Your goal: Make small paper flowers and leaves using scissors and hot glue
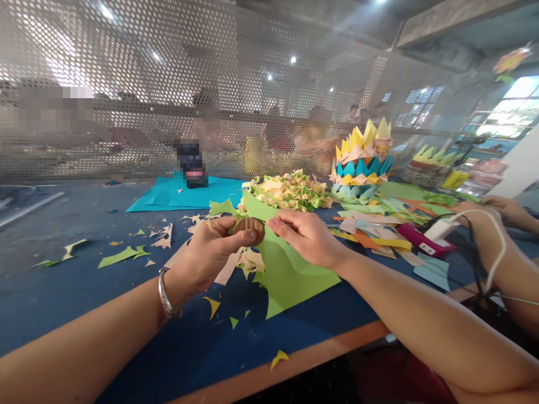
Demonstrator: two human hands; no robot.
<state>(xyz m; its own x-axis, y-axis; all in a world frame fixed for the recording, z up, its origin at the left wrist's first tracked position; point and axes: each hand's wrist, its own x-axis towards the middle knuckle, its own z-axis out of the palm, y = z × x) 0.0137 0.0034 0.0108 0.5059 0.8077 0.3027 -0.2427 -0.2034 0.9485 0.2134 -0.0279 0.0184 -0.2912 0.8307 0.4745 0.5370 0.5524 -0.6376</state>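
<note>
My left hand [210, 252], with a silver bangle at the wrist, is closed on a small round brown piece [248, 225] with a ridged side; its material is hard to make out. Just to its right, my right hand [303, 233] pinches thumb against fingers close to that piece's edge. What sits in this pinch is too small to name. Behind and below both hands is a light green paper sheet [290, 280], partly covered by my right hand. Cut pale paper scraps [251, 261] lie under my left hand.
Beyond my hands is a heap of small folded paper pieces [290, 191]. Blue sheets [155, 196] lie left, a tiered paper crown [362, 163] stands right. A magenta power strip [427, 241] with a charger is near another person's arm [501, 241]. A perforated metal screen [126, 112] rises behind.
</note>
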